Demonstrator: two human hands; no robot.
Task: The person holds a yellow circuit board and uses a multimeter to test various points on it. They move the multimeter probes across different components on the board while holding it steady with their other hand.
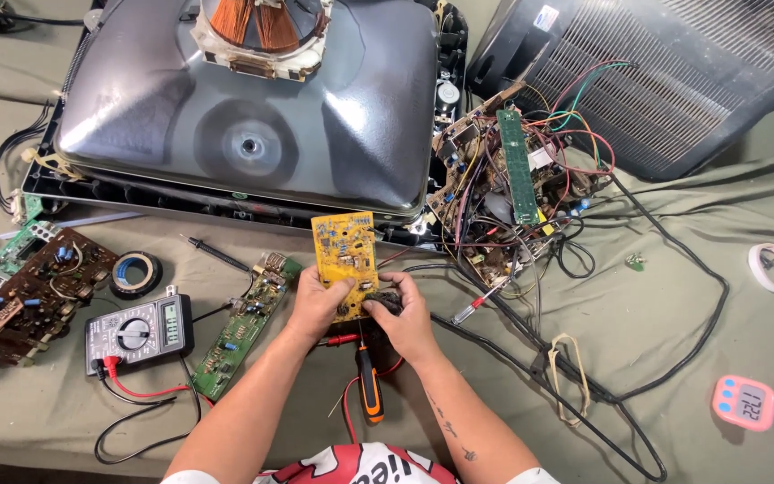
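Yellow circuit board (345, 255) upright, long axis pointing away; left hand (315, 303) grips lower left edge, right hand (402, 314) fingers clamp its lower right corner

Bare cloth (674, 314) right; picture tube (253, 108) and boards (33, 291) block elsewhere.

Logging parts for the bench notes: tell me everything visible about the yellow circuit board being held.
The yellow circuit board is a small rectangular board, mustard-yellow, looking like fibre laminate, dotted with silvery solder points and small blue and dark parts. It is held upright, long side vertical, face toward the camera, above the cloth-covered table and in front of the picture tube. The left hand holds its lower left edge; the right hand holds its lower right corner along with a dark part there. Its lower end is hidden by fingers.
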